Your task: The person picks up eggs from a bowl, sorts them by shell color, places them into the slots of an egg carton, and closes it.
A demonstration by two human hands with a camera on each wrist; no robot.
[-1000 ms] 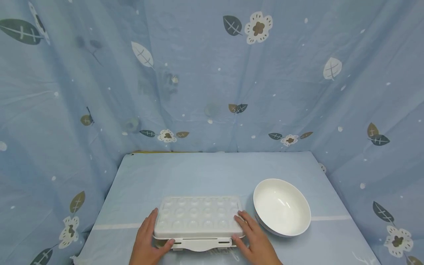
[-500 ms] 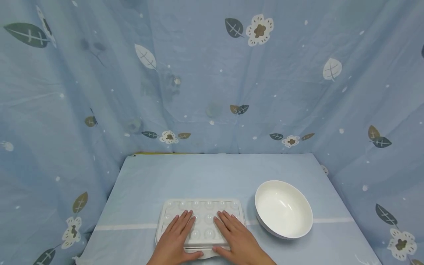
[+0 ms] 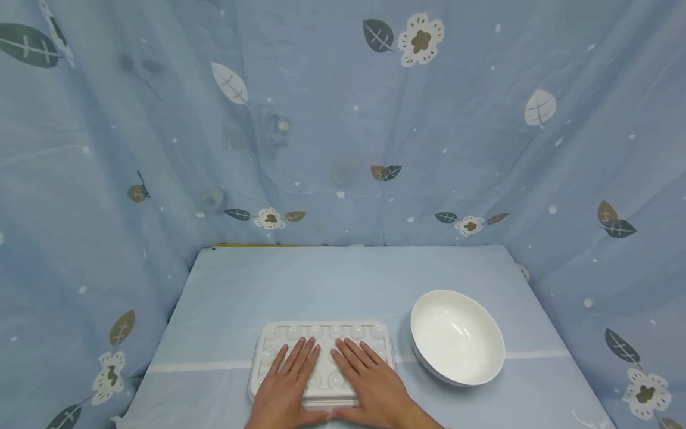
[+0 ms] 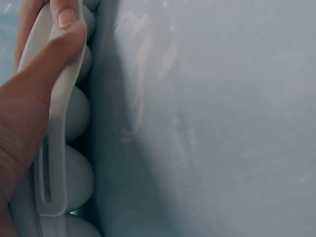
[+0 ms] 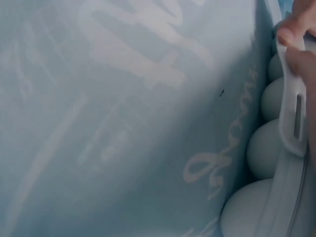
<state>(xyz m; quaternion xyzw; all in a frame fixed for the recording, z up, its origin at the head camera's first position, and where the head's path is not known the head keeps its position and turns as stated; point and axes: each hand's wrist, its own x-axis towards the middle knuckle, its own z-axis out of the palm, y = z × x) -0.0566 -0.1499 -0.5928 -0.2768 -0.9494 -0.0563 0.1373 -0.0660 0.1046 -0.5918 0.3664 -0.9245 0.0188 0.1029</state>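
A white lidded egg box (image 3: pixel 326 364) with rows of round bumps on its lid lies at the near middle of the table. My left hand (image 3: pixel 286 384) rests flat on the left half of the lid, fingers straight. On the right half lies my right hand (image 3: pixel 372 381), also with straight fingers. The thumbs meet at the front edge. In the wrist views they press on the front latch (image 4: pixel 58 106), a white flap with a slot. Rounded cups (image 4: pixel 79 177) of the box's underside bulge out below it.
A deep white bowl (image 3: pixel 457 338) stands right of the box, tilted in this view. A pale blue cloth with a white stripe covers the table (image 3: pixel 343 280). Blue floral curtains (image 3: pixel 343 119) hang behind and at both sides.
A second ago the hands were at the box's left and right front corners. They have since moved inward onto the lid, with the thumbs coming together at the latch. The bowl has stayed put.
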